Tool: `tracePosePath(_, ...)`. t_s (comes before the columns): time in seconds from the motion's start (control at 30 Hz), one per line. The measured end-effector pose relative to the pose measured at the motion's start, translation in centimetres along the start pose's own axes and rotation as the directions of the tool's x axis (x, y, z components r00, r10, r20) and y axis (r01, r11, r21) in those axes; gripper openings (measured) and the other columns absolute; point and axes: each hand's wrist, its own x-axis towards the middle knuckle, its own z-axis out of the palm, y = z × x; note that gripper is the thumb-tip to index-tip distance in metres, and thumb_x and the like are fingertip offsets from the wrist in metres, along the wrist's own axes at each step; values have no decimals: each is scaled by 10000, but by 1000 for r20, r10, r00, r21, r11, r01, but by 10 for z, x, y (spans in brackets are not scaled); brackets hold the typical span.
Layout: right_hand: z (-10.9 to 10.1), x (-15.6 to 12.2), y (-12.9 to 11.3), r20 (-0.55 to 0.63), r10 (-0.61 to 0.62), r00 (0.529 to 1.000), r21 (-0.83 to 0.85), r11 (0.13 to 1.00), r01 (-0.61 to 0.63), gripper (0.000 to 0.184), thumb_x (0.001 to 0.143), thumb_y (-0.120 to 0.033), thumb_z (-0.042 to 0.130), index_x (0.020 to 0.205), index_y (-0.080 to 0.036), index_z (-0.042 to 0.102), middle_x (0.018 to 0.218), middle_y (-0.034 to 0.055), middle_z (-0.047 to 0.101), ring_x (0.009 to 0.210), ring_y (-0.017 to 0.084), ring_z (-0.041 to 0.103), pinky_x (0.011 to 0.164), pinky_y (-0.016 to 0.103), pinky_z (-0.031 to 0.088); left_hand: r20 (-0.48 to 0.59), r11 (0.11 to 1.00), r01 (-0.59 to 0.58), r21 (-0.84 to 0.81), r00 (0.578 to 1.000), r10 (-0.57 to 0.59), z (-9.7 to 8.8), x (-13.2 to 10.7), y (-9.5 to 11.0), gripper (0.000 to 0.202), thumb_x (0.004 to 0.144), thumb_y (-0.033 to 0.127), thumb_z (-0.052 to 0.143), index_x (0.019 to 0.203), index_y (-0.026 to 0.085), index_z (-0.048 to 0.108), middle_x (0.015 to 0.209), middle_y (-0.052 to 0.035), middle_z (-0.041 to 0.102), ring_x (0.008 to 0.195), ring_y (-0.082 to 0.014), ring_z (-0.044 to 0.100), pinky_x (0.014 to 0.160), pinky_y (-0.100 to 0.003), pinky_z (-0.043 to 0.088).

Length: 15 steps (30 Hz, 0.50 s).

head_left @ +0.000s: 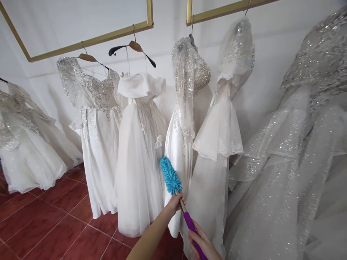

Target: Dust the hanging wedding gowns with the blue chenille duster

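A duster [170,176] with a fluffy blue head, a metal shaft and a purple grip slants up and left in front of the dresses. My left hand [175,203] is closed around the metal shaft just below the blue head. Lower down, my right hand [200,238] wraps the purple grip. The duster's head appears in front of a long-sleeved beaded white dress [185,122], beside an off-shoulder white dress [135,155]; whether it touches either one I cannot tell. To the right of my hands hangs a lace-trimmed white dress [214,180].
Gold rails [92,43] on the white wall carry the dresses on hangers. A beaded gown [97,144] hangs further left, with more white gowns [29,144] at the far left. A large sparkling gown [284,173] fills the right side. Red tiles [62,224] cover the floor.
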Motion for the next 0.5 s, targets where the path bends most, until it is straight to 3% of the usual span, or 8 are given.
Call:
tracePosePath(0.13,17,-16,-43,81,-52,995,-44,997,56,915,706,-587,651,1379,-103,262,427,-133,480,302,50,325,340,177,310,75,993,-117,-12,990,117,15,-21,54,402,650,448,731,828,209,461,584,97,505,513,-78,535,591,-228,396)
tracePosePath(0.3,42,-21,-81,136,-185,973,-79,977,197,777,842,-499,552,1439,-158,191,408,-149,406,338,53,302,384,173,288,204,952,-302,53,936,286,27,-47,127,381,708,444,678,941,216,480,642,84,542,530,-89,579,599,-228,409)
tracePosePath(0.4,55,-13,-86,137,-227,964,-72,969,238,705,857,-471,554,1421,-188,240,430,-144,410,347,59,312,387,185,293,211,935,-347,80,922,324,25,-49,147,354,749,437,642,975,214,485,649,80,545,520,-85,576,608,-232,421)
tracePosePath(0.5,65,-1,-73,98,-235,967,-61,968,242,660,833,-486,590,1359,-188,325,497,-122,478,350,53,351,388,194,312,164,946,-302,115,945,281,11,-38,141,337,769,460,618,952,207,489,638,84,536,506,-76,560,609,-231,422)
